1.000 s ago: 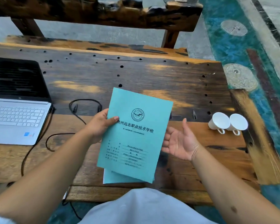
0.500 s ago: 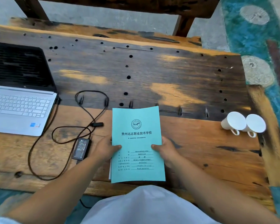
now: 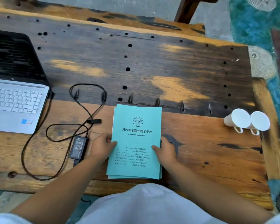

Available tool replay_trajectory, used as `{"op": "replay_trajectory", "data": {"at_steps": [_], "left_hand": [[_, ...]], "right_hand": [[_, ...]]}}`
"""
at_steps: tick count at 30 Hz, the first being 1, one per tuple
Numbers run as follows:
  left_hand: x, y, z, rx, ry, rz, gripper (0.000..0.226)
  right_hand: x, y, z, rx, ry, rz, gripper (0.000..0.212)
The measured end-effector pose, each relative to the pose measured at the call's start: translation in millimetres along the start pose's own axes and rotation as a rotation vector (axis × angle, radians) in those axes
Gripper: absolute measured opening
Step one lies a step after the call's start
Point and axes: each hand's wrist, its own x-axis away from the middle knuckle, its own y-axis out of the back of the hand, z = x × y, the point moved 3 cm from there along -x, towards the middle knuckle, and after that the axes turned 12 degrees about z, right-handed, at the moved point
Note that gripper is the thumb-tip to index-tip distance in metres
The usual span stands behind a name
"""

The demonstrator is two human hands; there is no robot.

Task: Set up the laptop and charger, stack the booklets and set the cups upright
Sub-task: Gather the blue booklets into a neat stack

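Note:
A stack of teal booklets (image 3: 136,126) lies flat near the front edge of the wooden table (image 3: 152,70). My left hand (image 3: 102,147) grips the stack's left edge and my right hand (image 3: 165,150) its right edge, thumbs on the top cover. An open silver laptop (image 3: 14,101) sits at the left. Its black charger brick (image 3: 78,147) and looped cable (image 3: 87,102) lie between the laptop and the booklets. Two white cups (image 3: 246,120) lie on their sides, touching, at the right.
The table's right edge drops to a teal patterned floor (image 3: 257,26). A dark wooden bench leg (image 3: 184,10) stands beyond the table's far edge. My white-clothed lap fills the bottom of the view.
The top booklet, held up in my left hand a second ago, now lies on the stack. Both hands have closed on the stack's sides.

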Motion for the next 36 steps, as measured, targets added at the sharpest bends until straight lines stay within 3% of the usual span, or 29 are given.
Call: {"op": "replay_trajectory", "data": {"at_steps": [4, 7, 10, 14, 19, 23, 27, 29, 32, 36], "left_hand": [[-0.6, -3.4, 7.4, -0.011, 0.016, 0.031, 0.017], [-4.0, -5.4, -0.6, 0.026, 0.012, 0.009, 0.036], [-6.9, -9.9, -10.9, 0.196, 0.098, -0.009, 0.042], [-12.4, -13.5, -23.5, 0.480, 0.177, 0.099, 0.037], [-1.0, -15.7, -56.0, 0.637, 0.021, 0.215, 0.025], [19.9, -3.1, -68.8, 0.691, -0.148, 0.444, 0.028], [34.8, 19.6, -75.9, 0.658, -0.305, 0.594, 0.036], [37.0, 30.3, -78.8, 0.637, -0.364, 0.580, 0.035], [34.7, 44.0, -80.8, 0.553, -0.431, 0.443, 0.034], [33.6, 51.3, -81.9, 0.405, -0.530, 0.300, 0.044]], "right_hand": [[-0.5, 5.2, -2.7, 0.053, -0.048, -0.108, 0.040], [-6.2, 11.1, -2.8, 0.061, -0.104, -0.080, 0.050], [-10.8, 8.5, 0.1, -0.056, -0.100, 0.045, 0.038], [-12.5, 10.2, 1.7, -0.200, -0.141, 0.063, 0.026], [-14.1, 16.3, -2.7, -0.466, -0.174, 0.092, 0.023], [-6.5, 8.9, 6.6, -0.701, -0.101, 0.079, 0.040], [-0.1, 24.3, 23.9, -1.129, 0.103, 0.376, 0.055], [6.0, 45.1, 32.3, -0.999, 0.157, 0.449, 0.049], [16.8, 69.9, 46.8, -0.696, 0.257, 0.339, 0.028], [33.2, 80.0, 65.4, -0.608, 0.356, 0.210, 0.028]]}}
